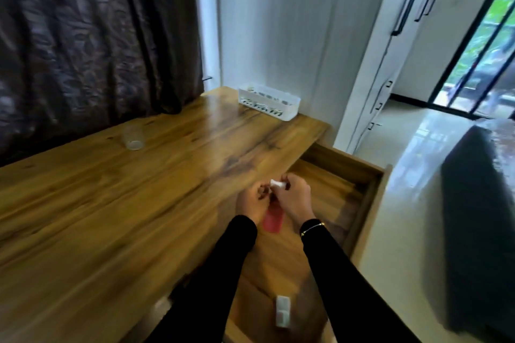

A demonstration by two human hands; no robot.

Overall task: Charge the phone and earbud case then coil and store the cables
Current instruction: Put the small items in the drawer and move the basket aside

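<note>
**Both hands busy over the open drawer, whole frame pretty blurry**

So the person's standing at a long glossy wooden desk (117, 203) with its wooden drawer (370, 203) pulled out on the right side. Both arms are in black sleeves and reach out over the drawer.

The right hand (294, 198) has its fingers curled round a small white plug-like piece (278, 184), pinched at the fingertips, looks like a cable end or an adapter but it's too smeared to say which. The left hand (252, 202) is right next to it, fingers curled in too, seemingly around something dark between the two hands, can't make out what it is. There's a thin bracelet (312, 228) on the right wrist.

Just below the hands, down in the drawer, lies a flat red rectangular thing (273, 221), could be the phone, partly hidden by the wrists. Nearer the camera, also in the drawer, sits a white blocky charger-looking object (282, 310), well apart from the hands.

Up on the desk: a clear drinking glass (133, 136) towards the dark curtain (92, 36), and a white slotted plastic basket (269, 101) at the far corner by the white wall. White wardrobe doors with black handles (404, 11) further right, and a dark grey upholstered block (479, 217) by the right edge.
</note>
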